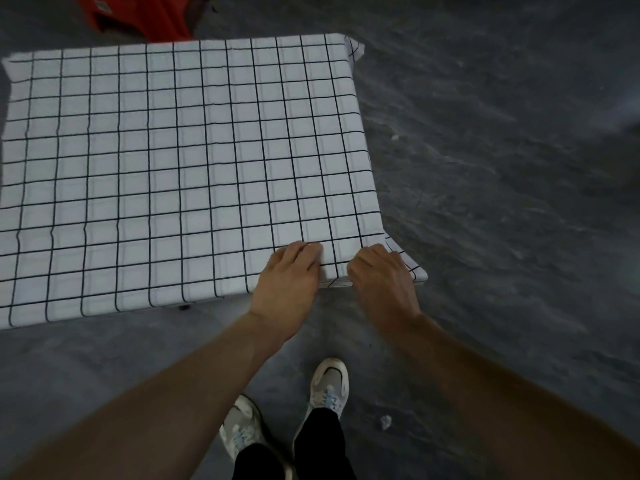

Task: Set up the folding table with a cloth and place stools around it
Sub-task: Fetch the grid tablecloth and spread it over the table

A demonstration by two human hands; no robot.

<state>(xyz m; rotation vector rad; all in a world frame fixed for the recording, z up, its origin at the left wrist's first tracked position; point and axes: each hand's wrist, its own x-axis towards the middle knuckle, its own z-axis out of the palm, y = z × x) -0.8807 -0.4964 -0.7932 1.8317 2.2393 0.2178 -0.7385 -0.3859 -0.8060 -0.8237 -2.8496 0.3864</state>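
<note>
Left hand [289,282]: at the near edge of the cloth [173,168], close to its near right corner. The fingers are bent, with their tips pressed down on the top of the fabric. The thumb is out of sight below the edge, so the hand appears to pinch the hem.
Right hand [381,277]: just right of the left hand, with a narrow strip of cloth showing between them. Its fingers are curled tightly over the near right corner and bunch the fabric there. The thumb is hidden.
Cloth: white with a thin black grid. It lies flat and smooth across the top and hangs over the near, right and far edges. One loose corner juts out right of the right hand, and another sticks out at the far right.
Table: fully covered, so only its rectangular shape shows through the cloth. It fills the left and middle of the view.
Stool [138,19]: red, on the floor beyond the far edge of the table, at the far left. It is cut off by the frame and stands apart from the cloth.
Floor [485,168]: dark grey and rough, with a small white scrap [385,421] near the feet.
Shoes [329,386]: light grey trainers below black trousers, near the table's near edge.
</note>
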